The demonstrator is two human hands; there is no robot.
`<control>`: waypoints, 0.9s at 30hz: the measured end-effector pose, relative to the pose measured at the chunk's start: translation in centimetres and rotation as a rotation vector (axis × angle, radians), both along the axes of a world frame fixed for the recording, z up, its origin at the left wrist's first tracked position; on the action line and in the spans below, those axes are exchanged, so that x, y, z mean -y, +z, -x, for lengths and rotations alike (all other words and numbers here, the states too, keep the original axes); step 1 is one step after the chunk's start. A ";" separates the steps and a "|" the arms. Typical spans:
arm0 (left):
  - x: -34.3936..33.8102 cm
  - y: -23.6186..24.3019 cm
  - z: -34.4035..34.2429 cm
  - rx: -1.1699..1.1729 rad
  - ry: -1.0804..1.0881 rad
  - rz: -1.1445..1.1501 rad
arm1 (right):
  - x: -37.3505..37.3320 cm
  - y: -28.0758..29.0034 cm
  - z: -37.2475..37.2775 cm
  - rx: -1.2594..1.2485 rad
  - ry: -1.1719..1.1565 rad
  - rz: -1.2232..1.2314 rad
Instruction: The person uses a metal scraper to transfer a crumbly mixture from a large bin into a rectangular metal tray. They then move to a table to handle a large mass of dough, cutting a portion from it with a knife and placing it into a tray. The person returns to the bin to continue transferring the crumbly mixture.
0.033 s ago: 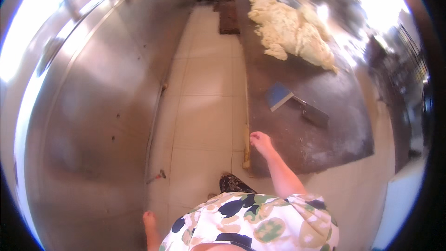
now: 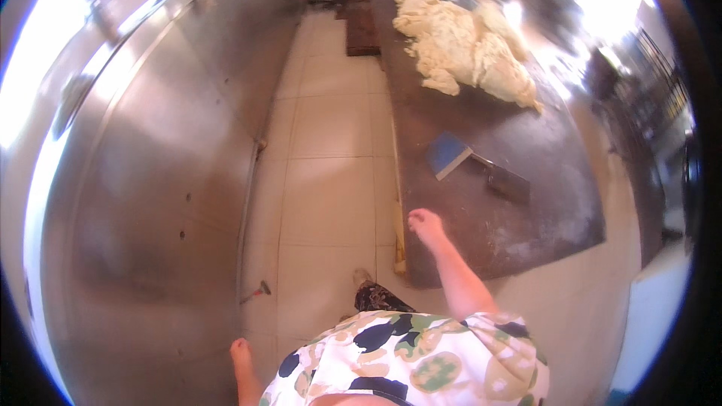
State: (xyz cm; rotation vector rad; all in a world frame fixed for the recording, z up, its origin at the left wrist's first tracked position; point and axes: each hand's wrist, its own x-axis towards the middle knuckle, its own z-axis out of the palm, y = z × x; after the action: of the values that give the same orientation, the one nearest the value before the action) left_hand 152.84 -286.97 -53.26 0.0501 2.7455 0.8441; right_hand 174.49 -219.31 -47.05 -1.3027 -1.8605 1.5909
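Long dark worktop (image 2: 556, 207) on the right, surface dull brown with whitish smears toward the near right corner; a yellowish strip (image 2: 400, 244) runs down its left edge. Large pale mound of dough (image 2: 470, 49) lies at the far end, lumpy, spread across much of the width. Nearer, on the bare middle, a blue flat piece (image 2: 450, 154) with a pale edge, and just right of it a dark flat blade (image 2: 508, 184); whether the two are joined cannot be told. Left side: tall brushed-steel front (image 2: 158, 180). Between, an aisle of pale tiled floor (image 2: 327, 195), a small red-ended tool (image 2: 259, 290) lying near the foot of the steel, a reddish-brown block (image 2: 362, 34) farther up. Right hand (image 2: 426, 225) hangs over the worktop's near left part, fingers bent inward, well apart from the blue flat piece; left hand (image 2: 241, 349) hangs low by the steel front, fingers seemingly curled. How tightly either is closed cannot be told. Compared with the earlier frame: a shoe (image 2: 362, 277) now shows ahead of the dark patterned trouser leg (image 2: 380, 298); right hand sits slightly farther in from the edge; dough and both flat pieces keep their places.
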 end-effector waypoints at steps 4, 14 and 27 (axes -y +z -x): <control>-12.2 2.4 11.2 0.264 0.246 -0.493 | -8.1 0.4 -0.2 -0.195 -0.530 0.166; -28.5 6.5 25.1 0.434 -0.417 0.101 | -30.7 -1.8 0.6 0.129 -1.214 0.325; -51.2 8.6 50.2 0.616 -0.594 0.418 | -35.3 -2.1 4.4 0.080 -1.554 0.183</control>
State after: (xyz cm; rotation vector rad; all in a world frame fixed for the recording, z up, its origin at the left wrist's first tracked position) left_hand 102.65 -235.76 -44.68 0.4208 2.0815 0.0855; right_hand 170.07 -183.96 -49.19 -2.0268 -0.2559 0.7594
